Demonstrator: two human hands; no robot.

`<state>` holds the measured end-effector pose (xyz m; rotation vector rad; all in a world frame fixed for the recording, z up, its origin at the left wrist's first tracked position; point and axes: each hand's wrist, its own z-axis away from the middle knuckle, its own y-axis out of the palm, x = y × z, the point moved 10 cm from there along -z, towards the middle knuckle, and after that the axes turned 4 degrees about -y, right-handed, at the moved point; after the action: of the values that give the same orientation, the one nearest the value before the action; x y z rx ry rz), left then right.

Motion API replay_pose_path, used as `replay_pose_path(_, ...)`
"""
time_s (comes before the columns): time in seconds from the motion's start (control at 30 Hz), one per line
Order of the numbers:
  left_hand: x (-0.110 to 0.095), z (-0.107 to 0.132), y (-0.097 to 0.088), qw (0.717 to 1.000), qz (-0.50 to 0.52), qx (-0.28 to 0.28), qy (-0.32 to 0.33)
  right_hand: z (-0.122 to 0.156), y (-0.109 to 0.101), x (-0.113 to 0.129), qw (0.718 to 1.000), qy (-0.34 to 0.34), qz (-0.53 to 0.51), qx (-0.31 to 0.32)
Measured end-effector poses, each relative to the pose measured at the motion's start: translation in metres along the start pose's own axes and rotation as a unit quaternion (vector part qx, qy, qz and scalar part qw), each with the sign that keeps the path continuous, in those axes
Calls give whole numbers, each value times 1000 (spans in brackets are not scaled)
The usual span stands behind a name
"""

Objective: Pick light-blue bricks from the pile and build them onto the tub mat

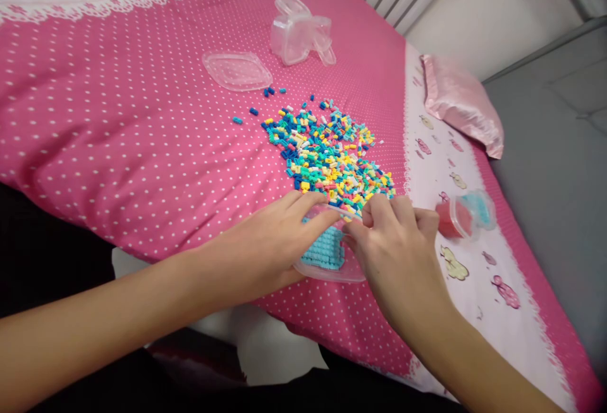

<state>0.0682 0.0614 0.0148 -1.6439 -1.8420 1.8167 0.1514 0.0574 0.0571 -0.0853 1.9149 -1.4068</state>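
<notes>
A shallow clear plastic lid (351, 272) is at the bed's near edge, and on it sits a light-blue panel of small toy bricks (325, 250) joined in rows. My left hand (270, 239) grips the lid's left side, its fingers reaching over the panel. On the right, my right hand (403, 252) is closed, with fingertips pinched together above the lid close to the panel's edge. Whatever lies between those fingertips is hidden. Just beyond both hands spreads a heap of loose toy bricks (322, 154) in blue, teal, yellow, white and pink.
A pink dotted bedspread (142, 116) covers the bed. Farther back are a clear container (296, 36) with flaps and a flat clear lid (237, 71). To the right stand tubs with red (453, 220) and blue (478, 209) contents, below a pink pillow (462, 103).
</notes>
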Motion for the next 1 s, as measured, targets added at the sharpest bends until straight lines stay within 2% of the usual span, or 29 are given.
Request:
replay_pose_path(0.33,-1,-1,0,1000,-21,-11,18,-9,7,3,999,1,33,22)
replay_pose_path(0.6,-5,-1,-1,1000,-18,-9,21,-3,6,-10,999,-20,-31,34)
replay_pose_path(1.0,-2,0,2,999,-32,-6,16,-3,10,-5,998,18,-17,65)
